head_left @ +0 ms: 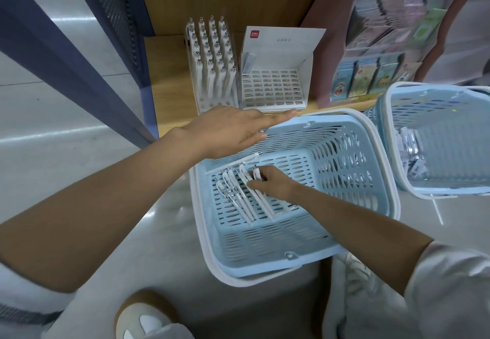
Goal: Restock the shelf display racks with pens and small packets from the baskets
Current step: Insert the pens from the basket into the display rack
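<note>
Two hands work over a pale blue basket [265, 267] at the middle of the frame. The right hand [273, 182] reaches down inside it, its grip closed: fingers curl round the upper ends of white pens [238, 200] that lie side by side on the basket's slotted bottom. How many pens the fingers take in cannot be told. One loose pen [238, 160] lies apart from the row, slanting along the far wall.

The left hand [233, 129] is stretched flat, palm down and fingers straight, above the basket's far left rim. It holds nothing, and whether it touches the rim cannot be told.

Just beyond the basket, a wooden shelf [169, 73] carries two white racks side by side. The full rack [212, 65], on the left, stands packed with upright white pens. The empty rack [273, 89], on the right, shows an open grid of slots under a raised white card back.

At the right edge sits a second basket [450, 126], also blue, with small white packets [413, 153] heaped against its left wall. Coloured cards [371, 78] hang in the upper right. Both baskets rest on a grey floor [66, 131].
</note>
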The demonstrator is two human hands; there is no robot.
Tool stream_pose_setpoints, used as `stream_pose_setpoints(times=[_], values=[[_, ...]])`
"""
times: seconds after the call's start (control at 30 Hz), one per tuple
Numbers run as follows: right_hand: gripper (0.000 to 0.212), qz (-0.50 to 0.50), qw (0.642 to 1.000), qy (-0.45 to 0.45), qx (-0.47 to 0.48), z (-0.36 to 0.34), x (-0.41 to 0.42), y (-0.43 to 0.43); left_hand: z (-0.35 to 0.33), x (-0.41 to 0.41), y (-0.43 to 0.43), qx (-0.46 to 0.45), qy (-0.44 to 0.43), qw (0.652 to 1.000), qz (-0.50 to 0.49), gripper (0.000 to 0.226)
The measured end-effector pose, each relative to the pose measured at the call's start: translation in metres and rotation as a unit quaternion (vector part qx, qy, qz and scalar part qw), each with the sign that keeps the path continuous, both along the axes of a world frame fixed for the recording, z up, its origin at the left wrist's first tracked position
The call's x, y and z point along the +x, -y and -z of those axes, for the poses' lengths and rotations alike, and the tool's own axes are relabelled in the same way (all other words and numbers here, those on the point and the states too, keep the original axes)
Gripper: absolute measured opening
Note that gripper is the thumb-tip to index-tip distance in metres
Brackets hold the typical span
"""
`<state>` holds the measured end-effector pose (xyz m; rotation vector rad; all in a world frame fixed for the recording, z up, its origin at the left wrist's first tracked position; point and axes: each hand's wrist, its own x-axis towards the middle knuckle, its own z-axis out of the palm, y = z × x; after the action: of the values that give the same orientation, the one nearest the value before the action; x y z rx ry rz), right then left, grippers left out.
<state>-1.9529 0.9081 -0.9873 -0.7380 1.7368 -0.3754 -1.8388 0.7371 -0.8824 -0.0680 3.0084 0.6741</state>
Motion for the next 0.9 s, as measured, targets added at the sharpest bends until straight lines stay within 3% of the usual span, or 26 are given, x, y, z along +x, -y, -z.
stream_pose_setpoints(times=[0.27,0.4,0.47,0.57,0.7,0.77,0.8,0.9], values=[[0.024,-0.062,0.996,0.046,-0.043,-0.085,-0.028,0.001,-0.001,0.003,0.006,-0.023,0.022,0.999,-0.011,0.059],[0.014,-0.054,0.993,0.030,-0.103,-0.137,-0.050,0.008,-0.005,0.011,0.005,0.066,0.011,0.995,-0.067,0.066],[0.022,0.006,0.987,0.052,-0.151,-0.154,-0.059,0.019,-0.016,0.013,-0.004,0.128,-0.028,0.983,-0.128,0.060],[0.013,0.085,0.965,0.077,-0.234,-0.172,-0.063,0.046,-0.034,0.010,-0.020,0.258,-0.095,0.936,-0.220,0.049],[0.034,0.095,0.946,0.080,-0.299,-0.176,-0.052,0.079,-0.058,0.001,-0.033,0.566,-0.061,0.776,-0.272,0.042],[0.035,0.092,0.942,0.091,-0.310,-0.175,-0.041,0.087,-0.062,-0.005,-0.037,0.623,-0.054,0.719,-0.303,0.040],[0.029,0.091,0.940,0.099,-0.314,-0.175,-0.036,0.089,-0.063,-0.007,-0.038,0.625,-0.058,0.709,-0.321,0.039],[0.024,0.102,0.932,0.153,-0.313,-0.175,-0.022,0.096,-0.059,-0.007,-0.036,0.570,-0.071,0.737,-0.357,0.035]])
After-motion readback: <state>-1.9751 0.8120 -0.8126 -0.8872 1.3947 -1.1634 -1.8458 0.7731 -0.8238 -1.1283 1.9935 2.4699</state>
